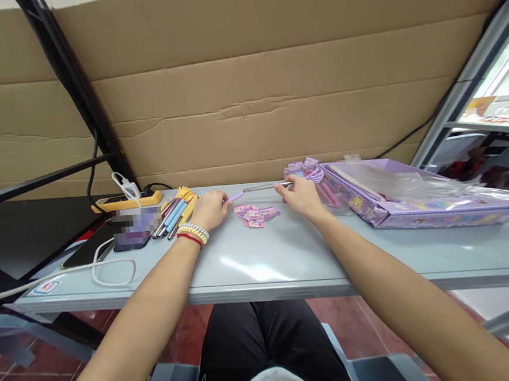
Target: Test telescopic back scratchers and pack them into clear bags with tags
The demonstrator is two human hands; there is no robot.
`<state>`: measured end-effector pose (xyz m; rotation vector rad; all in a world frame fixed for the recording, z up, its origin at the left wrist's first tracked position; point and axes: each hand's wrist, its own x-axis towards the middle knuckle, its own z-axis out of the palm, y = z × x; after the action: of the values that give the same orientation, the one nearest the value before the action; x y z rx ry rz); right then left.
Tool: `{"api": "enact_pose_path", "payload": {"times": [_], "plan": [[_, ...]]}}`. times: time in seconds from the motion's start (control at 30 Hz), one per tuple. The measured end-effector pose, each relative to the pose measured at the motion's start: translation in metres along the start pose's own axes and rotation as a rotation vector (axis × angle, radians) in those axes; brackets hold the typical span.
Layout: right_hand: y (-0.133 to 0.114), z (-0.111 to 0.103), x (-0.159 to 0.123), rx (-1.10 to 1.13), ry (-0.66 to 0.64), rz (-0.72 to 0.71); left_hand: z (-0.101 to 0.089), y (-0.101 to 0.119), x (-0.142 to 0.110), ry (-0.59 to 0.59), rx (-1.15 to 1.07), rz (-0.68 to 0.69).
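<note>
My left hand [211, 208] is closed around a small purple cap or grip [236, 196], its tip sticking out to the right. My right hand [299, 194] pinches a thin silver rod [266, 186] that points left toward the purple piece; the two are close but apart. Between my hands lie several small pink and purple cards [256, 214] on the grey table [286, 258]. A bundle of coloured pens [177, 211] lies just left of my left hand. Beaded bracelets ring my left wrist.
An open purple box [418, 204] with clear plastic stands at the right, more purple pens and cards [310, 168] beside it. A phone [134, 228], a white cable [111, 271] and a yellow power strip [127, 200] lie at the left. Cardboard [272, 83] walls the back.
</note>
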<state>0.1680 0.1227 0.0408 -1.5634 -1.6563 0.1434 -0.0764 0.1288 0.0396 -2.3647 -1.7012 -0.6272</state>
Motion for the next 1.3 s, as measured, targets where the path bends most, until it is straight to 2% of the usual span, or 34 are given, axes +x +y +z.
{"api": "enact_pose_path", "payload": {"times": [0.2, 0.4, 0.53, 0.83, 1.07, 1.3], "plan": [[-0.001, -0.001, -0.001, 0.011, -0.032, -0.014, 0.002, -0.003, 0.000, -0.016, 0.024, 0.015], [-0.005, -0.004, -0.003, 0.053, -0.056, -0.033, 0.004, -0.007, 0.001, 0.081, 0.057, 0.101], [-0.007, -0.006, -0.004, 0.049, -0.064, 0.002, 0.006, -0.008, 0.002, 0.135, 0.087, 0.101], [-0.007, -0.006, -0.002, 0.045, -0.082, 0.069, -0.002, -0.002, 0.001, 0.031, -0.041, 0.045], [-0.006, -0.008, -0.002, 0.033, -0.079, 0.065, -0.003, -0.003, -0.001, 0.055, -0.156, 0.085], [-0.004, -0.009, -0.002, 0.037, -0.123, 0.033, -0.003, -0.003, -0.002, 0.071, -0.148, 0.099]]}}
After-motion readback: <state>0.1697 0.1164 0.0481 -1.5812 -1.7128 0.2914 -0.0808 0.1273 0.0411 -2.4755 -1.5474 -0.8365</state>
